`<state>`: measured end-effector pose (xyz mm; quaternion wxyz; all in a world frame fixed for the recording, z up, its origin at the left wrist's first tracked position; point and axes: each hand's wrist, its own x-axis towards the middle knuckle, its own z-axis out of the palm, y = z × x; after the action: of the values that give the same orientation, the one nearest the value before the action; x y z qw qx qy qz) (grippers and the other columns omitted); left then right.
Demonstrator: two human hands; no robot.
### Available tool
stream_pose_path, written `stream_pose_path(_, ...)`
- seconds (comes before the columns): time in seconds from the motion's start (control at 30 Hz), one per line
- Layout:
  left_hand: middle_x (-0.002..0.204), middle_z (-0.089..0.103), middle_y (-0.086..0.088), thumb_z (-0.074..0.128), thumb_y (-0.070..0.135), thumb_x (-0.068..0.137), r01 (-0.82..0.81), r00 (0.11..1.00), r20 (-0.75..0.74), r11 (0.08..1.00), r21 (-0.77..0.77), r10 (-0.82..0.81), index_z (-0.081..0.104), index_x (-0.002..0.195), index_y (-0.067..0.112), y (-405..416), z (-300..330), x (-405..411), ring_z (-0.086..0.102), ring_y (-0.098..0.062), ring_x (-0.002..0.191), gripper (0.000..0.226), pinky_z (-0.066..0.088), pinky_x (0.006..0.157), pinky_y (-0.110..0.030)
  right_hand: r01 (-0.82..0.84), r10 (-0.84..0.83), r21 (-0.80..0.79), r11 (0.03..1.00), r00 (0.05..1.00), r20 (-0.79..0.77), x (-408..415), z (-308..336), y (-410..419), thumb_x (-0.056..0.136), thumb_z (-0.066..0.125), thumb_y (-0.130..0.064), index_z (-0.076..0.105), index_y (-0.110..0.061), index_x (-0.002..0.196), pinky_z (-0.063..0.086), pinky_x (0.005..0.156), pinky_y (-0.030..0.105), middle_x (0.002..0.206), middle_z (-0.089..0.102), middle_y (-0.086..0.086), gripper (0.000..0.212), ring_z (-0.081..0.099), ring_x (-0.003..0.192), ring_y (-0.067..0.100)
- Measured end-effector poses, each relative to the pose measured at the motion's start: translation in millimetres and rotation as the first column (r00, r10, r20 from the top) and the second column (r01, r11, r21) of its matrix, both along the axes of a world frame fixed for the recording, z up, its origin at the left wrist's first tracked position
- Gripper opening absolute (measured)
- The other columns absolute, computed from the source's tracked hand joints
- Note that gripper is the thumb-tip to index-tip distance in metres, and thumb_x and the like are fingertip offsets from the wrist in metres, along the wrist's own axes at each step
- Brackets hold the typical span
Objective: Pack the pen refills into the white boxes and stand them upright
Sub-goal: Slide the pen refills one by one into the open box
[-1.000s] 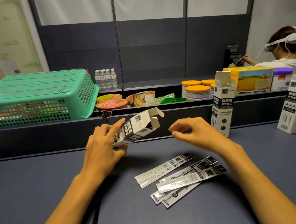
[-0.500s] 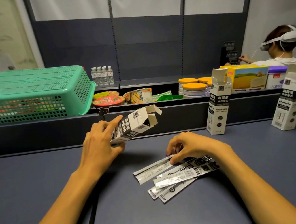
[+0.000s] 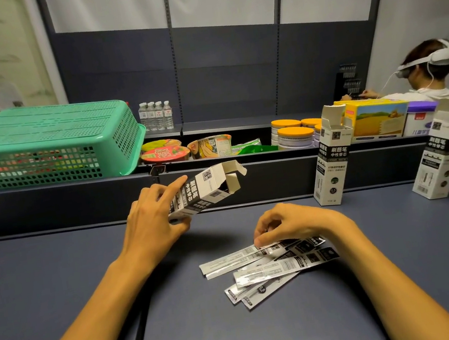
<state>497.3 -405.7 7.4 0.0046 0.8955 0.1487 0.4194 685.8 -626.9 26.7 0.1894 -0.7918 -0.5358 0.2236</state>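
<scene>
Green basket [image 3: 44, 144] sits inverted on the shelf ledge past the desk's [image 3: 59, 281] far-left edge; not part of the job, out of the way. Left hand [image 3: 152, 221] grips a white box [image 3: 206, 191] by its closed end, fingers curled round the lower body w/ index laid along the top face; box held off the desk, tilted near horizontal, open flaps aimed right toward the other hand, presumably so refills can slide straight in. Behind, on the ledge: water bottles [image 3: 155, 116], noodle cups [image 3: 165, 154], orange-lidded tins [image 3: 294, 136], unrelated stock. Pen refills [image 3: 264, 271], in flat sachets, lie fanned in a loose overlapping pile on the desk's mid area, nearer the front edge than the far one, just right of centre; none visibly in the held box yet, interior mostly hidden. Right hand [image 3: 292, 223] bears down on the pile's top end, fingers bent, thumb and forefinger closing on the uppermost sachet; grip looks like a pinch, though contact under the palm can't be confirmed. Judged step: picking one refill for loading. Two more white boxes stand upright along the desk's far edge, right side: one [image 3: 332, 159] w/ flaps open, another [image 3: 439, 155] near the far-right corner, likewise open-topped; contents not visible, so whether filled can't be told. A second person [image 3: 425, 76] w/ a headset works at the shelving beyond.
</scene>
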Motion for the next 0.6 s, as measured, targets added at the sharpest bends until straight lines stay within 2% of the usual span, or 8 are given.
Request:
stream_pose_path(0.17, 0.104, 0.056, -0.003, 0.081, 0.024, 0.066, -0.001, 1.000, 0.002, 1.000, 0.001, 0.001, 0.045, 0.141, 0.026, 0.3, 0.0, 0.3, 0.048, -0.021, 0.093, 0.083, 0.044, 0.071, -0.036, -0.020, 0.020, -0.021, 1.000, 0.999, 0.031, -2.3, 0.6, 1.7, 0.082, 0.074, -0.037, 0.072, -0.026, 0.095, 0.047, 0.069, 0.021, 0.080, 0.064, -0.014, 0.017, 0.056, 0.074, 0.004)
stream_pose_path(0.37, 0.106, 0.056, -0.003, 0.081, 0.025, 0.067, 0.002, 1.000, -0.005, 1.000, 0.001, -0.002, 0.044, 0.142, 0.026, -0.3, 0.0, 0.1, 0.047, -0.021, 0.094, 0.083, 0.043, 0.073, -0.035, -0.030, 0.031, -0.060, 0.998, 0.999, 0.024, -4.6, 1.7, 2.4, 0.082, 0.074, -0.032, 0.066, -0.020, 0.098, 0.053, 0.083, 0.033, 0.093, 0.069, -0.004, 0.022, 0.063, 0.085, 0.012)
stream_pose_path(0.5, 0.108, 0.056, -0.004, 0.082, 0.027, 0.068, 0.001, 1.000, -0.014, 1.000, -0.002, -0.002, 0.043, 0.142, 0.027, -0.1, -0.4, -0.1, 0.047, -0.020, 0.095, 0.084, 0.043, 0.073, -0.034, -0.039, 0.040, -0.068, 0.997, 0.999, 0.017, -4.8, 1.0, 3.7, 0.083, 0.074, -0.029, 0.063, -0.025, 0.104, 0.053, 0.084, 0.031, 0.097, 0.068, -0.004, 0.024, 0.064, 0.088, 0.013)
stream_pose_path(0.6, 0.107, 0.056, -0.004, 0.082, 0.027, 0.067, 0.004, 1.000, -0.014, 1.000, -0.002, -0.004, 0.043, 0.142, 0.027, -0.3, 0.0, -0.2, 0.048, -0.021, 0.095, 0.084, 0.044, 0.072, -0.036, -0.054, 0.058, -0.082, 0.995, 0.997, 0.046, -5.6, 1.1, 3.1, 0.084, 0.072, -0.031, 0.066, -0.028, 0.097, 0.053, 0.084, 0.033, 0.095, 0.070, -0.005, 0.015, 0.065, 0.088, 0.015)
